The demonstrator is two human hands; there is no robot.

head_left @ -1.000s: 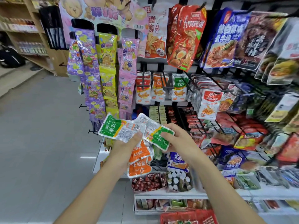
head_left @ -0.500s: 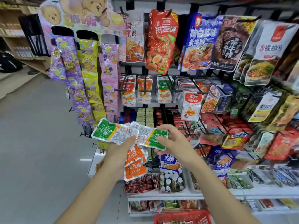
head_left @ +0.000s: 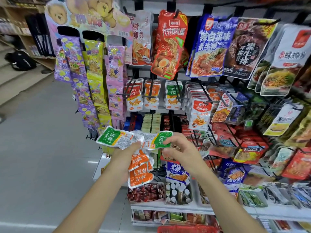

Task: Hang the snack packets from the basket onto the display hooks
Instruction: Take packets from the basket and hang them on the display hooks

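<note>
Red basket [head_left: 185,229]: only a blurred red strip at the bottom edge, below both forearms.
Left hand [head_left: 124,158] clamps a fan of flat, glossy foil sachets. Thumb sits on top of the green packet [head_left: 114,137], crinkled, with rounded corners and a white barcode end. The orange packets [head_left: 139,172], at least 2, hang below the palm.
Right hand [head_left: 180,150] pinches the second green packet [head_left: 159,140] at its green end between thumb and forefinger; the other fingers are loosely curled. The 2 green packets overlap at their white ends, held level in front of the rack.
Behind: white shelf with clear trays of small red wrapped sweets [head_left: 146,192] and capped mini bottles [head_left: 178,190].
Mid rack: thin black wire display hooks [head_left: 178,91] carry sachets of the same shape, 3 stacks side by side; the hung green stack [head_left: 173,96] is rightmost.
Top row: big shiny pouches, a red pouch [head_left: 170,42] tilted and a blue pouch [head_left: 212,47] beside it.
Left: bear header card [head_left: 87,15] with long purple, yellow and pink sachet strips.
Smooth grey floor [head_left: 42,148].
</note>
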